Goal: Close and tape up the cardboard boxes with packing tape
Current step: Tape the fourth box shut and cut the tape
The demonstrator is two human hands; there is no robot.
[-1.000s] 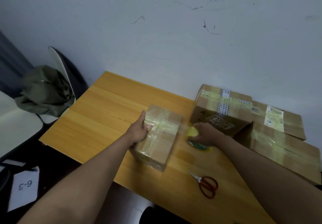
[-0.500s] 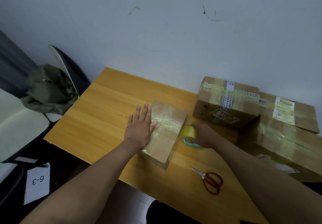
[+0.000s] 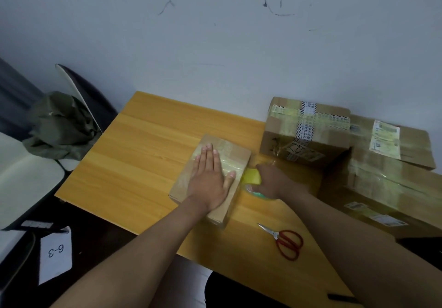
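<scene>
A small cardboard box (image 3: 236, 154), closed and crossed with clear tape, lies in the middle of the wooden table (image 3: 143, 154). My left hand (image 3: 210, 178) rests flat on its top, fingers straight. Right beside the box's right edge, my right hand (image 3: 270, 180) grips a yellow roll of packing tape (image 3: 251, 177) with a green core, held against the box's side. A stretch of tape runs from the roll onto the box.
Red-handled scissors (image 3: 285, 240) lie on the table near the front. Three taped boxes stand at the right: one (image 3: 306, 130) against the wall, a flat one (image 3: 392, 140) behind, a large one (image 3: 382, 188) in front. A chair with green cloth (image 3: 59, 128) stands at the left.
My left hand has slid from the box's left edge onto its top and flattened. My right hand has brought the tape roll in against the box's right side.
</scene>
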